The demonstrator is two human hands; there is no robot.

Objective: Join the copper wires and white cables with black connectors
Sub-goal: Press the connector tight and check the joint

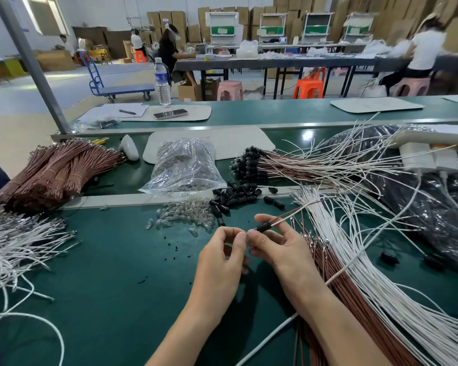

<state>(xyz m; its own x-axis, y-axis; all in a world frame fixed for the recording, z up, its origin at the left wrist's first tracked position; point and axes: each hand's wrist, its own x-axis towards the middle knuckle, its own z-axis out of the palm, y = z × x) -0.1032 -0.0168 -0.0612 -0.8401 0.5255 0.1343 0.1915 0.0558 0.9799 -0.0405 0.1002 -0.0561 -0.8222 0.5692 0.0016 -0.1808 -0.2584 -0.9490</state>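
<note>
Fingers (265, 218) curled on both hands. Gripping black connector (263, 227) with right hand (278, 247) over bench (117, 260) middle, toward front edge, with white cable (306, 207) trailing right; pinching small part at connector's end with left hand (220, 260), too tiny to identify.

The bench (117, 260) is dark green, and on it lie white cables (349, 249), copper wires (58, 170) in reddish-brown sleeving bundled with yellow bands, a heap of black connectors (233, 196) and a scatter of clear glass bulbs (185, 215). The held connector (264, 227) is black too, with one white and one reddish-brown lead running out of it, and the plastic bag (183, 165) behind is see-through (its contents look dark grey). Farther back stand an orange stool (308, 87), a pink stool (230, 89), a blue trolley (117, 88) and a clear water bottle (162, 83) with a blue label.
</note>
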